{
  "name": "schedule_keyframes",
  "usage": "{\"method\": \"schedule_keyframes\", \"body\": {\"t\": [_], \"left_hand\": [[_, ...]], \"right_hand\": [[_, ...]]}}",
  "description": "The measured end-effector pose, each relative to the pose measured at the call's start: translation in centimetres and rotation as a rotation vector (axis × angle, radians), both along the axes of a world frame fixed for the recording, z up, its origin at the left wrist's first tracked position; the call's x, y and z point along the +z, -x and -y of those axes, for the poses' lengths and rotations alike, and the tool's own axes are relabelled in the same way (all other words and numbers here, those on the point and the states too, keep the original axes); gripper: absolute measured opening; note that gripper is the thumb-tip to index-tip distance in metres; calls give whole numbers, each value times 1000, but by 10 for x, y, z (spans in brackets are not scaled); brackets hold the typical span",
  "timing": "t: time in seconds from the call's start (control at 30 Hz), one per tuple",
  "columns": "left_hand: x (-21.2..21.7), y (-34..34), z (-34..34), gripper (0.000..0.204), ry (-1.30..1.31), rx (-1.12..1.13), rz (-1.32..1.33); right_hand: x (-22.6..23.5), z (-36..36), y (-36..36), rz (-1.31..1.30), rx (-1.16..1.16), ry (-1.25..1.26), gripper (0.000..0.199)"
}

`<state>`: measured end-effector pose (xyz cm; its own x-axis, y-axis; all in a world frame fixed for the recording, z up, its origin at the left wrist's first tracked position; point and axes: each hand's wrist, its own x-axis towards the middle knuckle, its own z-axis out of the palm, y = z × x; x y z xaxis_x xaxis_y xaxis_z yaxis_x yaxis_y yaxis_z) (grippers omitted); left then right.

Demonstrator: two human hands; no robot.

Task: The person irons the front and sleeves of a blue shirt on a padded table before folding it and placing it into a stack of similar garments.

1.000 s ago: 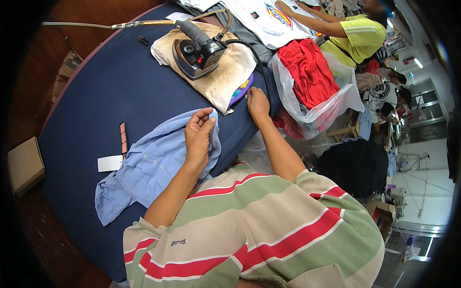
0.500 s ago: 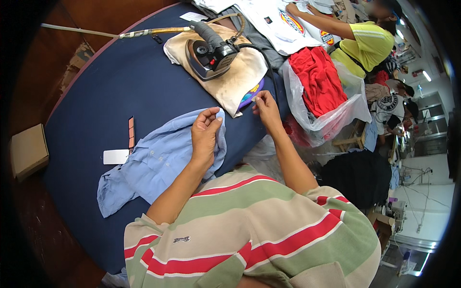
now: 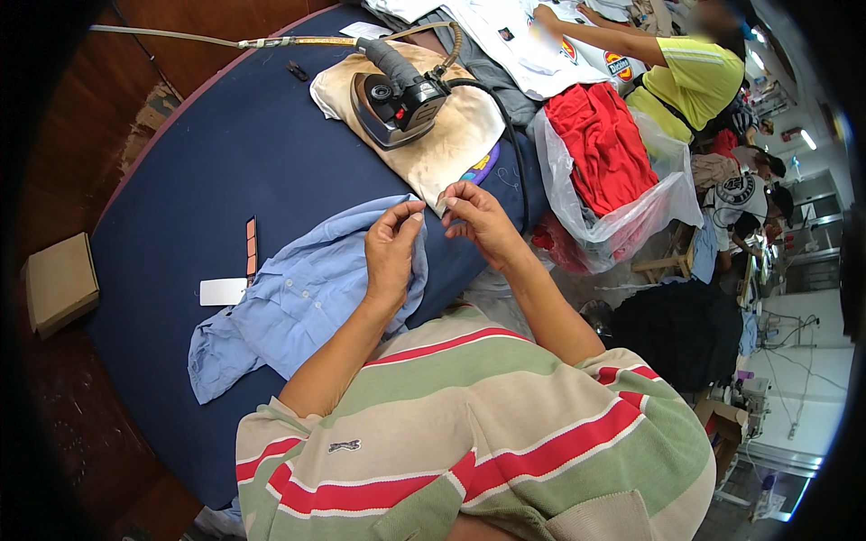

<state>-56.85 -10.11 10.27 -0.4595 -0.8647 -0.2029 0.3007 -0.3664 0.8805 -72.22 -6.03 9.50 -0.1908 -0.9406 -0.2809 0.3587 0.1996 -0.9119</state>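
A light blue button-up shirt (image 3: 302, 293) lies on the dark blue padded ironing table (image 3: 198, 162). Over its near right edge is my left hand (image 3: 392, 257), thumb and fingertips pinched together. My right hand (image 3: 485, 230) faces it a short way off, its thumb and forefinger also pinched. Whatever lies between the fingertips, if anything, is too small to make out. Just beyond my hands, a steam iron (image 3: 397, 104) with a grey-wrapped handle rests on a stained cream cloth pad (image 3: 451, 135). A white tag (image 3: 223, 291) and a strip of pink-orange pieces (image 3: 252, 245) touch the shirt's left side.
To the right stands a clear plastic bag (image 3: 622, 230) with red cloth (image 3: 600, 144) in it. The iron's black hose (image 3: 514, 144) curves down beside the pad. A cardboard box (image 3: 59, 284) sits at the far left. A person in yellow (image 3: 695, 81) handles white garments (image 3: 505, 45) at upper right.
My right hand has come left, close to my left hand. My left hand keeps its pinch over the shirt. The iron stays on the pad, and the view has shifted slightly.
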Motion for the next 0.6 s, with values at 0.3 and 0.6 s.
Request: {"method": "schedule_keyframes", "body": {"t": [0.3,0.6], "left_hand": [[-4,6,-3,30,63,129,-57],[-1,5,-1,33,82,77,-42]], "right_hand": [[-3,0,-7,-75,54,14,13],[-6,9,-14,-40,27,22,13]]}}
